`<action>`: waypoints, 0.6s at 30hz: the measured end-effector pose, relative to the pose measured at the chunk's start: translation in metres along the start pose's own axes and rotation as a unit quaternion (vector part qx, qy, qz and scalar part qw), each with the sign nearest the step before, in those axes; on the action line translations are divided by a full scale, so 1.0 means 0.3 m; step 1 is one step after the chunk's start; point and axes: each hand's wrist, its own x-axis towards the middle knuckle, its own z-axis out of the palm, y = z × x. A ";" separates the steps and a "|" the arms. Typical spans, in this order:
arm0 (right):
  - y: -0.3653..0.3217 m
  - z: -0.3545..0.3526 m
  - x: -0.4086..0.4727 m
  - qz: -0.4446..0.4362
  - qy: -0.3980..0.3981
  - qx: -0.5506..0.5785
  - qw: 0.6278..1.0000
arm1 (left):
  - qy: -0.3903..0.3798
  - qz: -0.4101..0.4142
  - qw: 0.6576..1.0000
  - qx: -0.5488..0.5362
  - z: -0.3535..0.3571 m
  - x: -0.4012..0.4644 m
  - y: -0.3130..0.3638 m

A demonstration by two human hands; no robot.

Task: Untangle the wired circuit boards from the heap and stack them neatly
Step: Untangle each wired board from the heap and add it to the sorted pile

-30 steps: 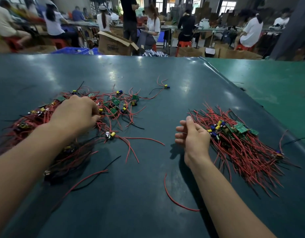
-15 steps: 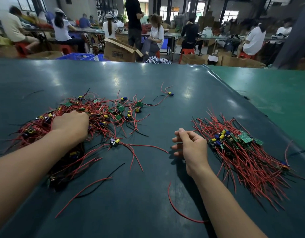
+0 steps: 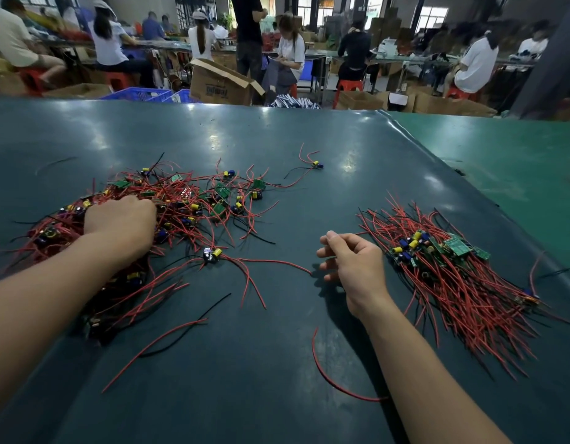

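Note:
A tangled heap of wired circuit boards (image 3: 194, 200), small green boards with red and black leads, sprawls across the left of the dark table (image 3: 277, 395). My left hand (image 3: 120, 222) sits knuckles-up on the heap's left part, fingers curled down into the wires; what they grip is hidden. On the right lies the stack of sorted boards (image 3: 453, 267), leads fanned toward me. My right hand (image 3: 354, 261) hovers just left of that stack, fingers loosely curled, holding nothing. One single board (image 3: 212, 254) lies between heap and right hand.
Another lone board (image 3: 316, 164) lies at the far side past the heap. A loose red wire (image 3: 335, 379) curves by my right forearm. A lighter green table (image 3: 501, 161) adjoins on the right. Beyond the far edge are a cardboard box (image 3: 219, 84) and seated people.
My left hand has shifted left across the heap, staying curled into it. My right hand has drawn a little away from the stack's edge and its fingers have loosened.

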 end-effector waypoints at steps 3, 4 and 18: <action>-0.002 0.001 0.001 0.002 -0.006 -0.002 1.000 | 0.007 0.002 0.999 0.041 0.007 -0.017 0.029; -0.002 0.001 0.001 0.002 -0.007 -0.001 1.000 | 0.016 0.001 0.998 0.060 0.011 -0.022 0.037; 0.008 0.010 -0.003 -0.001 -0.022 -0.023 1.000 | 0.102 -0.069 0.991 0.058 -0.104 -0.033 0.062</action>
